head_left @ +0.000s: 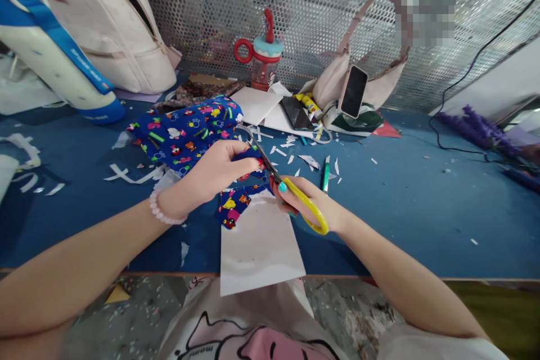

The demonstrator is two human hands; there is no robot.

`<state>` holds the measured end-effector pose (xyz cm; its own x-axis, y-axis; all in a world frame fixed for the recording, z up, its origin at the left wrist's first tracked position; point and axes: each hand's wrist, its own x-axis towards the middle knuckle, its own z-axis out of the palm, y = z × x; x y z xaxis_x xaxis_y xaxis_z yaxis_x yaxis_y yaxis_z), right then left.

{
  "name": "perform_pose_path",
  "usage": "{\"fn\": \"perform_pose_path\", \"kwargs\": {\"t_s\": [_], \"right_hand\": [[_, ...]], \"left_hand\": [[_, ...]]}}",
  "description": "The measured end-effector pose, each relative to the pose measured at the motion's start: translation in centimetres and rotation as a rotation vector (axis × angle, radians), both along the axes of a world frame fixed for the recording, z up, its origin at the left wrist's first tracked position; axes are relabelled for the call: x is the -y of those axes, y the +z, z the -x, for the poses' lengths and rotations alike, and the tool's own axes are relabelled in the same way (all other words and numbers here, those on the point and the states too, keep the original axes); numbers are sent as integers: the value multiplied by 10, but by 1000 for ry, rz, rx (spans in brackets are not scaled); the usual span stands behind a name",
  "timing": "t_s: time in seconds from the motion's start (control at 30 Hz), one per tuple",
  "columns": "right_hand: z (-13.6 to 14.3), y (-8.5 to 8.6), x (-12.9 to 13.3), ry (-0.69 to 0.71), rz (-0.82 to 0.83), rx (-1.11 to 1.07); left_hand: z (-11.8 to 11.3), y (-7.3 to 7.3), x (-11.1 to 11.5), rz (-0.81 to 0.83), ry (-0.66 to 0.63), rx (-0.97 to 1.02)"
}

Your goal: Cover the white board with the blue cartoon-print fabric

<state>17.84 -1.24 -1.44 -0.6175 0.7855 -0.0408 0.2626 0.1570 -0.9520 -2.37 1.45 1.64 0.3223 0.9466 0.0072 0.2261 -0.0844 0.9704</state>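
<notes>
My left hand (215, 171), with a beaded bracelet on the wrist, pinches a piece of blue patterned fabric between thumb and fingers. The larger part of this printed fabric (185, 132) lies behind and left of it. My right hand (310, 199) is wrapped round yellow-handled scissors (307, 207), whose blades point up and left, close to my left fingertips. Below both hands, a white sheet (261, 247) reaches over the table's front edge, with a blue printed fabric piece (234, 207) on its upper left part.
White paper scraps (135, 174) are scattered about the blue table (400, 197). A green pen-like tool (325, 174) lies right of centre. Behind stand a red-handled cup (264, 64), a phone (354, 91), a handbag (333, 76), a backpack (113, 28) and a large bottle (63, 50).
</notes>
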Motion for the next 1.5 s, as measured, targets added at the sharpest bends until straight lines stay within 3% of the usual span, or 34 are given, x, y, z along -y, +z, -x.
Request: {"fn": "perform_pose_path", "kwargs": {"t_s": [0.6,0.8,1.07,1.5], "right_hand": [[2,2,1,-20,80,-36],[3,4,1,-37,95,-37],[2,2,0,-57,72,-55],[5,-1,2,-47,61,-56]], "left_hand": [[0,0,-1,13,6,7],[0,1,-1,37,0,90],[1,-11,-8,39,-31,249],[2,-8,-5,-46,-5,111]]}}
